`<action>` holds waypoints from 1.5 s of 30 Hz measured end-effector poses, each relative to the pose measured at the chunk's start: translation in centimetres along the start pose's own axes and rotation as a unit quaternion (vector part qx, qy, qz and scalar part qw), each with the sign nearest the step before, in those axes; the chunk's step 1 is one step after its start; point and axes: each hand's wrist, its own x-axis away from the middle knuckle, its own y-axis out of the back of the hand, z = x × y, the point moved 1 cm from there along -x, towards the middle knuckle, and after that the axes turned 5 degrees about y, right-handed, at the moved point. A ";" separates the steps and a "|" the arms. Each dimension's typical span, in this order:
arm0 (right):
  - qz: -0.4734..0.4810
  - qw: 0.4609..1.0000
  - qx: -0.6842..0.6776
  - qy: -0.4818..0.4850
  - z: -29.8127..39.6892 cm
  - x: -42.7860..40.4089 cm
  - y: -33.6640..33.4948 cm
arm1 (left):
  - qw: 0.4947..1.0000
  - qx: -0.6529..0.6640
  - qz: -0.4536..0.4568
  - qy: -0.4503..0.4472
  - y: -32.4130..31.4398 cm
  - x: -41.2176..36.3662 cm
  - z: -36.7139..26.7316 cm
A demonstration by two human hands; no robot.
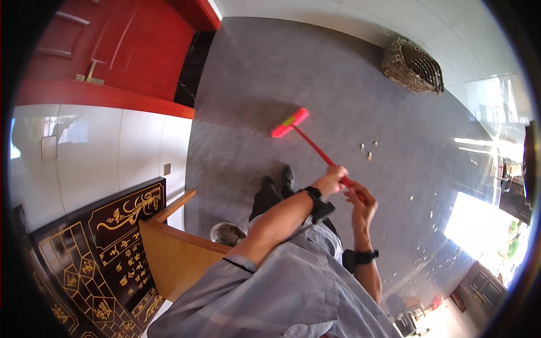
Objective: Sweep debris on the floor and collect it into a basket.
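Observation:
A broom with a red handle (315, 146) and a pink head (290, 122) reaches across the grey tiled floor. Closed round the handle is my left hand (334, 179), the one farther down towards the head. Just behind it, my right hand (362, 200) grips the upper end of the handle. Both wrists wear black bands. Small pale scraps (369, 156) lie on the floor to the right of the broom, and many more bits are scattered farther right.
A woven basket (412, 67) stands by the white wall at the upper right. At left are a red door (139, 50), a wooden furniture panel (181, 253) and a dark panel with gold patterns (127, 211). A round container (228, 233) sits near my legs.

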 end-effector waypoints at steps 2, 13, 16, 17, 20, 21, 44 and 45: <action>-0.032 0.999 0.017 0.012 1.0 0.6 2.2 | 0.998 -0.021 0.053 0.032 -5.5 5.0 1.2; 0.078 0.949 0.183 0.246 7.3 -0.8 -3.9 | 0.984 0.099 0.129 -0.075 -4.3 10.8 -5.3; 0.125 0.952 0.087 0.264 7.2 -2.8 -8.5 | 0.983 0.127 0.031 -0.132 -1.3 13.3 -10.6; 0.132 0.951 0.089 0.266 7.0 -3.5 -10.2 | 0.978 0.133 0.014 -0.160 0.4 13.3 -12.2; 0.199 0.935 0.090 0.280 6.2 -5.3 -16.5 | 0.969 0.127 -0.043 -0.207 7.2 11.7 -17.1; 0.224 0.933 0.076 0.270 5.6 -6.1 -18.6 | 0.966 0.135 -0.064 -0.213 8.6 13.7 -18.7; 0.137 0.980 0.141 0.042 14.7 -17.3 -42.7 | 0.975 0.204 0.025 -0.079 16.8 16.7 -41.6; 0.133 0.980 0.141 0.041 15.6 -16.9 -42.0 | 0.981 0.176 0.012 -0.075 14.1 20.3 -41.4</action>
